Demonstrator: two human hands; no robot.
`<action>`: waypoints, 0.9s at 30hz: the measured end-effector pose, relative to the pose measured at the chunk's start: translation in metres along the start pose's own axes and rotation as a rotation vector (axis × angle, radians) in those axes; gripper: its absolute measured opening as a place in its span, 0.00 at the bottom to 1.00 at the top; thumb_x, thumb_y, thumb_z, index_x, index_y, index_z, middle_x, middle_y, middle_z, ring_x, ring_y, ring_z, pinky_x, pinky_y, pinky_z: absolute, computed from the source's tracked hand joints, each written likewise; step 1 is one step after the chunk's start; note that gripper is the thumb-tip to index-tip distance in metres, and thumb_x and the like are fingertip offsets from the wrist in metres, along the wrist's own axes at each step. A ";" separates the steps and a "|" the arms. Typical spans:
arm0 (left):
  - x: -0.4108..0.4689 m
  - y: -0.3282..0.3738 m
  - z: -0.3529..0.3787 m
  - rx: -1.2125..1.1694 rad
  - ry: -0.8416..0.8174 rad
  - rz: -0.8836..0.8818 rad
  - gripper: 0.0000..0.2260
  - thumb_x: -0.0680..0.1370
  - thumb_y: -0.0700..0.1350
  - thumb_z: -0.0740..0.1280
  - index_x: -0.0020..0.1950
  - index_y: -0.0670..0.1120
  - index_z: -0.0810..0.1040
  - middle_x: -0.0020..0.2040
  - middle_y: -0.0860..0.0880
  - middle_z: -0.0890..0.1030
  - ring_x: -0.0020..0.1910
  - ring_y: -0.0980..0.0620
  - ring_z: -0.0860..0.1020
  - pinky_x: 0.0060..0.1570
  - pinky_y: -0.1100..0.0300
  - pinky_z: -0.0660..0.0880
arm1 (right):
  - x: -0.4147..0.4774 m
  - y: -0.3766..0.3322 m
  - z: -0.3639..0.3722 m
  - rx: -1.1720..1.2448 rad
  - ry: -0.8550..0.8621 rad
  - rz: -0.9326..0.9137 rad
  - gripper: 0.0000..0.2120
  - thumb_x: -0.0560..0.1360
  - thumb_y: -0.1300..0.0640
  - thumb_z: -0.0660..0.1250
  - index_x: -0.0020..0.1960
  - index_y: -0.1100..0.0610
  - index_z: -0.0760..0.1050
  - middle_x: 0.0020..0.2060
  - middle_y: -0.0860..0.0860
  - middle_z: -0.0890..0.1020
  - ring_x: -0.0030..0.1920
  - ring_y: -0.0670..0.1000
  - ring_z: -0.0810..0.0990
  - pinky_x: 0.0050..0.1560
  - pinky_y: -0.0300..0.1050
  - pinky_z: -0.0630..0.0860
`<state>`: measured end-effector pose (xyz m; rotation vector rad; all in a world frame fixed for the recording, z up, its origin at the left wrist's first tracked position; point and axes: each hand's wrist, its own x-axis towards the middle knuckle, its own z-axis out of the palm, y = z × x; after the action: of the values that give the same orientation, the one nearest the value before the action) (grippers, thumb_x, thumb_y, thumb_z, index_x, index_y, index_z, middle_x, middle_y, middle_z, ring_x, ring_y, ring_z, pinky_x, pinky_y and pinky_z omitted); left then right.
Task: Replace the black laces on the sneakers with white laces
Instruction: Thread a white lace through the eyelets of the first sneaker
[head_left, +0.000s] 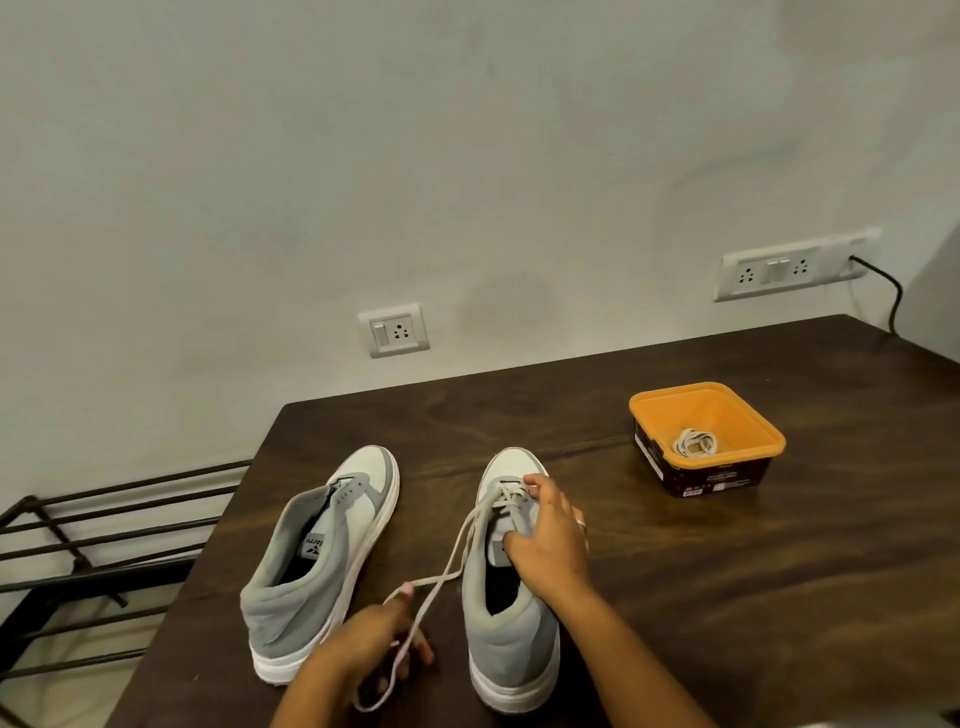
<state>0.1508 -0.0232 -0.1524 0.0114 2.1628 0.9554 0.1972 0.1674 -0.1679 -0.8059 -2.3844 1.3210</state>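
Note:
Two grey and white sneakers stand toes away from me on the dark wooden table (727, 597). The left sneaker (317, 561) has bare eyelets, no lace. A white lace (457, 556) is threaded through the lower eyelets of the right sneaker (511, 639); its two ends trail down to the left and cross. My left hand (382, 642) pinches those lace ends between the shoes. My right hand (550, 540) rests on the right sneaker's tongue and laced part, fingers on the lace crossings. No black lace is in sight.
An orange box (748, 415) with a dark wall stands at the back right, holding a coiled white lace (695, 442). A black metal rack (104, 545) stands left of the table. Wall sockets (393, 329) and a black cable (892, 296) lie behind.

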 end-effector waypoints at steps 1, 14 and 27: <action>0.004 0.003 0.000 0.093 0.001 -0.028 0.28 0.83 0.54 0.50 0.38 0.40 0.82 0.32 0.45 0.78 0.28 0.52 0.75 0.30 0.65 0.70 | 0.000 0.000 0.000 0.014 0.017 -0.007 0.28 0.70 0.60 0.66 0.68 0.46 0.65 0.65 0.45 0.73 0.66 0.52 0.68 0.66 0.47 0.69; 0.054 0.072 0.032 0.216 0.424 0.488 0.11 0.81 0.49 0.57 0.48 0.49 0.78 0.46 0.47 0.80 0.47 0.46 0.78 0.44 0.57 0.71 | -0.006 0.001 -0.007 -0.003 0.119 -0.031 0.11 0.79 0.56 0.60 0.60 0.47 0.71 0.50 0.48 0.81 0.46 0.47 0.77 0.44 0.39 0.74; 0.047 0.074 0.020 0.146 0.147 0.479 0.04 0.78 0.41 0.64 0.45 0.48 0.77 0.39 0.49 0.77 0.35 0.54 0.73 0.36 0.64 0.71 | -0.008 -0.004 -0.011 -0.063 0.096 -0.004 0.11 0.79 0.55 0.59 0.61 0.49 0.70 0.50 0.49 0.80 0.45 0.47 0.74 0.42 0.38 0.69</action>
<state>0.1103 0.0563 -0.1443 0.5684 2.4157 1.0813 0.2076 0.1682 -0.1585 -0.8612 -2.3619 1.1836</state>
